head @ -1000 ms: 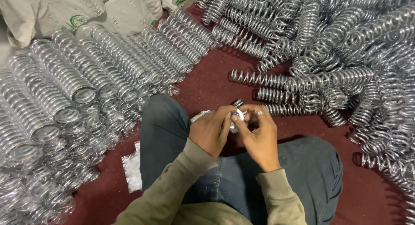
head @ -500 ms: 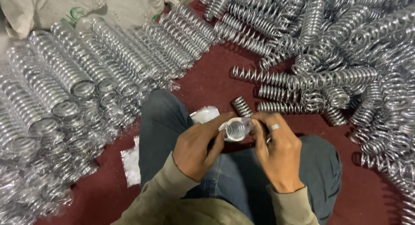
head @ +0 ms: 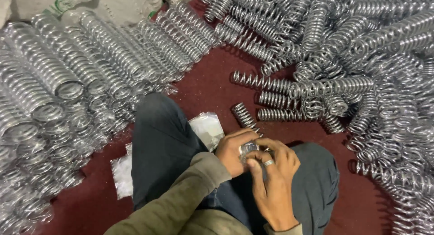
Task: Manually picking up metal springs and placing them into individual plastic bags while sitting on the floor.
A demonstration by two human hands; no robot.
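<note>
Dark red floor [head: 212,88] carries everything; person sits on it, knees up in dark jeans [head: 162,149].

Largest first: loose heap of bare shiny steel coil springs [head: 361,58] fills the floor's far-right corner and right edge, tangled, lying all ways. Along the left edge, rows of coil springs sleeved in clear plastic [head: 54,81] lie side by side, fairly orderly, running up to grey-white woven sacks [head: 90,4] at the far-left corner. Between the two piles, a few stray springs, one short loose spring [head: 244,115] just beyond the hands. Flat clear plastic bags [head: 208,129] lie by the left knee; more of them [head: 121,169] near the thigh on the floor.

Change versus half a second back: both hands have dropped from above the knees to lap level and closed in. The spring's open end, plainly showing then, is now mostly covered.

Left hand [head: 233,151] is curled round a small shiny coil spring [head: 248,148], only its end peeking out. Right hand [head: 273,176], ring on one finger, has its fingers [head: 255,160] pressed over the same spring from the near side. So both are pinching that spring, held over the lap, touching neither pile.

My read: the spring is getting worked in hand, likely sleeved; can't see plastic on it.
</note>
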